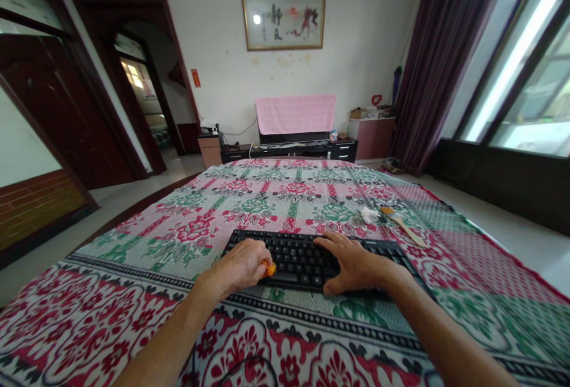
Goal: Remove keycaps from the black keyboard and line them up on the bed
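A black keyboard (296, 259) lies on the patterned cloth in front of me. Over its left part, my left hand (249, 262) is closed around a small orange piece (269, 269); most of that piece is hidden by the fingers, so its kind is unclear. The visible end of it is at the keys near the keyboard's front edge. My right hand (351, 262) rests across the right half of the keyboard, with thumb and fingers apart and nothing held in it. Behind the keyboard on the right lie a flat brush (403, 225) with a pale wooden handle and a crumpled white wad (369, 215).
A red, green and white flowered cloth (249, 322) covers the table. A dark cable (249, 358) curves over it near my body. Farther off stand a low black cabinet (342, 151), a pink cloth (296, 114) draped over something, and a purple curtain (445, 60).
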`<state>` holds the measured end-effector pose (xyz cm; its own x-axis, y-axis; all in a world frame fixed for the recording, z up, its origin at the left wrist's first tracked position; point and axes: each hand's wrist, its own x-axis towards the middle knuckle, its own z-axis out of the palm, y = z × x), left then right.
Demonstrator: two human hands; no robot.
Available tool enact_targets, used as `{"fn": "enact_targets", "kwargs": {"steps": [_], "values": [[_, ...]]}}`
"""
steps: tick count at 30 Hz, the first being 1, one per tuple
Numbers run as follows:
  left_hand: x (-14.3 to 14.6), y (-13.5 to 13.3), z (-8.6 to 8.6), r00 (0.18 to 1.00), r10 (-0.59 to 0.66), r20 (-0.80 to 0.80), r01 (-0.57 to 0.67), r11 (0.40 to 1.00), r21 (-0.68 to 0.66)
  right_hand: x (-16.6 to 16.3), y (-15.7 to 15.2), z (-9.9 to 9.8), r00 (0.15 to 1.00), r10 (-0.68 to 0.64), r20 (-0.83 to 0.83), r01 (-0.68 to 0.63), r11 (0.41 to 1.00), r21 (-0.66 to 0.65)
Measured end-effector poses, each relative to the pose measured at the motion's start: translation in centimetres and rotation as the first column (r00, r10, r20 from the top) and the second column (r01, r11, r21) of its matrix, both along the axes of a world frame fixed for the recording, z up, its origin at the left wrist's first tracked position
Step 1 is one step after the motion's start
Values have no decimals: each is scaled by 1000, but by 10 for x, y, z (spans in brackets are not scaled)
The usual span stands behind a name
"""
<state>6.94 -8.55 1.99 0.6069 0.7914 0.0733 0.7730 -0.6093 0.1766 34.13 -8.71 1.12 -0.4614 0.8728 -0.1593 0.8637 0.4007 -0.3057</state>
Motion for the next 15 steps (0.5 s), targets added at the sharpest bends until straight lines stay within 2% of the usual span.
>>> {"fn": "enact_targets", "kwargs": {"steps": [3,9,13,15], "values": [[1,0,-3,999,-32,-10,32,999,-17,0,1,0,1000,-2,-4,2,1000,-4],[-11,6,-3,998,36,-43,-37,999,-32,2,1,-1,1000,7,-19,-7,1000,5],[2,2,1,999,-23,24,22,1000,14,1,0,0,1000,7,-6,-7,1000,12],[8,1,-2,999,-45,4,44,998,40,0,0,0,1000,5,-4,-5,1000,19]]}}
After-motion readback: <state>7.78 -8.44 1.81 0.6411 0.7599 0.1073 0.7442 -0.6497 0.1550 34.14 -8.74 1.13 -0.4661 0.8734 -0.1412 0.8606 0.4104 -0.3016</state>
